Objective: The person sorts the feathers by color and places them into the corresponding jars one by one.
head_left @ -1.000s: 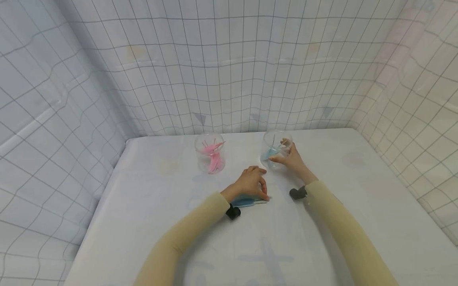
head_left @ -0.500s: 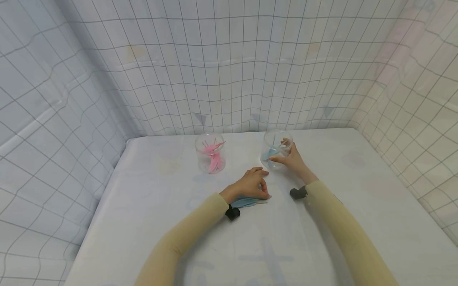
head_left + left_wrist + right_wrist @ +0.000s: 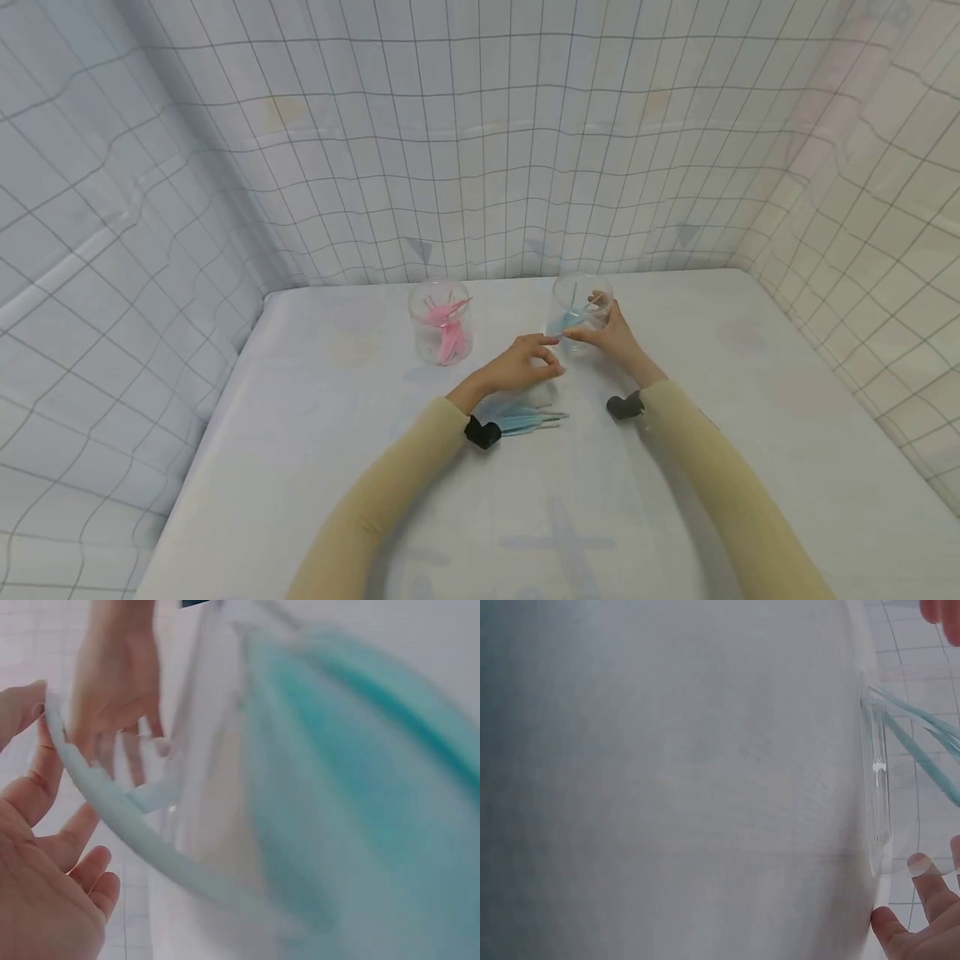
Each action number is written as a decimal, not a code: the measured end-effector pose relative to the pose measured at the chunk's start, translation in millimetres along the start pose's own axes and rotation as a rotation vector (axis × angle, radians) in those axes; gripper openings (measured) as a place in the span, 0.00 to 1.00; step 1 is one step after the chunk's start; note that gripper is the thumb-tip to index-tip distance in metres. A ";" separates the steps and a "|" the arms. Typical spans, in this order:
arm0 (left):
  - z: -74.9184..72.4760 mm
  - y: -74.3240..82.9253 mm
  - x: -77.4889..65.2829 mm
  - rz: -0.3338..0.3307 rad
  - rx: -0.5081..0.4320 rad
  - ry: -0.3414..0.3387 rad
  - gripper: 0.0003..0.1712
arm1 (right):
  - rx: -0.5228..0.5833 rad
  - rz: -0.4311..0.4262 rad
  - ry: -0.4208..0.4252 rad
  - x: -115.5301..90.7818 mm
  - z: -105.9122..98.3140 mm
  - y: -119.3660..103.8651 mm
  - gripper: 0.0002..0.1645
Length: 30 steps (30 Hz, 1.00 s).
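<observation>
My left hand [image 3: 521,364] is raised just left of the right-hand clear cup [image 3: 582,292]. Between thumb and index finger it pinches the end of a slim light-blue strip [image 3: 124,823], blurred in the left wrist view. My right hand [image 3: 611,333] grips that cup from the right, thumb on the near side. Inside the cup lie light-blue pieces [image 3: 567,319] with thin stems. Beneath my left wrist, more light-blue pieces [image 3: 517,422] with thin pale ends lie on the table, partly hidden by the arm. What kind of pieces these are, I cannot tell.
Left of the gripped cup stands another clear cup [image 3: 422,337], holding pink pieces [image 3: 450,321] with thin stems. A white cloth covers the table [image 3: 360,517]. Grid-patterned curtains [image 3: 480,167] close it in at the back and both sides.
From the bundle of light-blue pieces, my left hand has lifted away with one strip and moved up toward the right-hand cup. My right hand has kept its grip on the cup.
</observation>
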State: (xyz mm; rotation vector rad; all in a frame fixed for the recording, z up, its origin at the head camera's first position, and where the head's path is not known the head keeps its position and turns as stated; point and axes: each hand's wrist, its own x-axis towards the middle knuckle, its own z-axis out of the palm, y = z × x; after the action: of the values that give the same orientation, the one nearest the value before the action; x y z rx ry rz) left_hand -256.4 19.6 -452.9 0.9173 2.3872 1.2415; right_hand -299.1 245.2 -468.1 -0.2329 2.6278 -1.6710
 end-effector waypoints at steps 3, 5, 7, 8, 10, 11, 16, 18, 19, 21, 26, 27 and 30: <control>-13.3 2.5 5.3 -0.017 -0.142 0.082 0.21 | -0.004 0.002 -0.004 0.6 -0.6 -0.7 0.61; -21.9 5.0 10.7 -0.030 -0.202 0.152 0.22 | -0.004 0.004 -0.004 1.1 -0.8 -0.9 0.61; -30.0 9.8 17.6 -0.050 -0.240 0.228 0.23 | -0.001 0.008 -0.006 1.5 -0.9 -0.8 0.62; -33.6 12.7 21.9 -0.061 -0.250 0.266 0.23 | 0.002 0.013 -0.002 1.7 -1.0 -0.6 0.62; -40.4 19.5 31.6 -0.074 -0.281 0.346 0.23 | 0.004 0.025 0.003 1.8 -1.0 -0.2 0.62; -43.7 23.5 37.0 -0.074 -0.301 0.386 0.24 | 0.005 0.031 0.003 1.9 -1.0 0.1 0.63; -56.6 46.4 63.2 -0.082 -0.429 0.584 0.29 | -0.003 0.054 0.004 2.1 -0.4 2.4 0.64; -58.7 55.2 72.7 -0.090 -0.471 0.656 0.30 | -0.003 0.052 0.005 2.1 -0.3 3.3 0.64; -58.8 59.5 77.0 -0.099 -0.486 0.691 0.31 | -0.002 0.050 0.006 1.9 -0.2 3.6 0.63; -57.5 66.1 85.5 -0.109 -0.497 0.762 0.30 | -0.002 0.044 0.011 2.0 -0.2 4.1 0.62; -47.3 69.8 100.8 -0.105 -0.451 0.912 0.22 | 0.003 0.027 0.011 3.0 -0.5 4.7 0.62; -44.7 68.3 102.4 -0.101 -0.443 0.925 0.20 | 0.007 0.025 0.009 3.1 -0.6 4.7 0.62; -37.4 61.2 103.1 -0.094 -0.417 0.902 0.18 | 0.011 0.014 0.003 3.6 -0.8 5.0 0.61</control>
State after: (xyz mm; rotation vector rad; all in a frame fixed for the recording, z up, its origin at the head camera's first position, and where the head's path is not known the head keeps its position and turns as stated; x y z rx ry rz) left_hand -328.9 90.2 -378.5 0.0904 2.5036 2.3472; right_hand -303.2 247.6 -472.0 -0.2124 2.6154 -1.6821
